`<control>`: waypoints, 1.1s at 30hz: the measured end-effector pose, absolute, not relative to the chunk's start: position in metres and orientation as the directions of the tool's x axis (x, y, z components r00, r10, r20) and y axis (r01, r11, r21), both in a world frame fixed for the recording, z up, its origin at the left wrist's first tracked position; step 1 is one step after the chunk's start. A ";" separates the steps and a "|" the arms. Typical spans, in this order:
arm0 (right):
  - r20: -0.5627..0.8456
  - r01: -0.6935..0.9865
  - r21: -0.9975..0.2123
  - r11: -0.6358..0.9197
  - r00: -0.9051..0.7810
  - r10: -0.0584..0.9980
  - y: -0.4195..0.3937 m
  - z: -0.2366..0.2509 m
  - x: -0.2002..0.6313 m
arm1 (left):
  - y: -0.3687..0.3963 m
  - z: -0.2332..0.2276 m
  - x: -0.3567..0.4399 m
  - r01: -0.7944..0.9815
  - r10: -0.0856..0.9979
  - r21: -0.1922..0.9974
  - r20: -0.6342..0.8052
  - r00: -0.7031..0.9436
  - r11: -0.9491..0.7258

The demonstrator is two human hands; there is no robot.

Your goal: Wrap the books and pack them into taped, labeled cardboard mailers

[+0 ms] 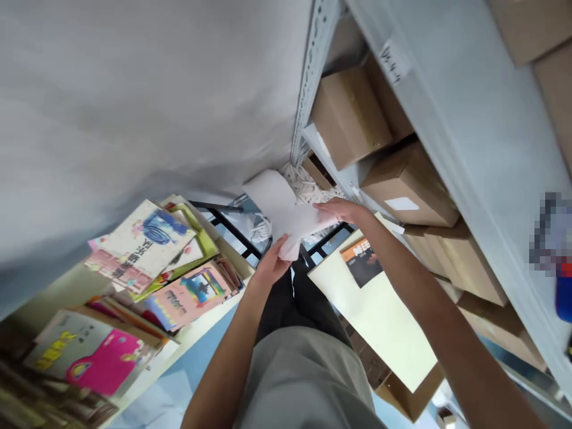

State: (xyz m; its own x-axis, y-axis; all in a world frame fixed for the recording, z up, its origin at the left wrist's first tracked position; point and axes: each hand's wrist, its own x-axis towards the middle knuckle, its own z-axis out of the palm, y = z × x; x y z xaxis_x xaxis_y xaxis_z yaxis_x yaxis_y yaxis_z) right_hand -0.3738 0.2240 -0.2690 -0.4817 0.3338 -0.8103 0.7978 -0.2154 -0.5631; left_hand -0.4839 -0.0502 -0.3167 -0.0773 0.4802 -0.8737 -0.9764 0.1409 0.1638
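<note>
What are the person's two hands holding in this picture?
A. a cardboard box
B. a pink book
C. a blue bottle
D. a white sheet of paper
D: both the left hand and the right hand grip a white sheet of paper held out in front, apart from the cardboard boxes on the shelf.

You are standing in a book storeroom or warehouse: a grey metal shelving rack [451, 113] holds sealed cardboard boxes [353, 113], and a handwritten location label [394, 61] sits on the rack's edge. Left of the rack, stacks of illustrated books [147, 250] crowd a worktop [196, 330].
</note>
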 end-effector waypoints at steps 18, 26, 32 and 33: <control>-0.585 0.501 -0.811 -0.302 -0.719 0.375 0.187 0.017 -0.155 | -0.076 -0.119 -0.367 -0.762 0.798 0.502 -0.602 0.032 0.409; -0.516 0.470 -0.853 -0.227 -0.694 0.501 0.147 0.048 0.042 | -0.083 -0.083 -0.217 -0.712 0.808 0.433 -0.487 0.332 0.554; -0.407 0.354 -0.912 -0.206 -0.723 0.559 0.113 0.017 0.197 | -0.089 -0.058 -0.107 -0.640 0.823 0.541 -0.488 0.289 0.546; -0.384 0.323 -0.923 -0.209 -0.730 0.565 0.106 0.010 0.219 | -0.088 -0.053 -0.092 -0.630 0.829 0.564 -0.494 0.261 0.534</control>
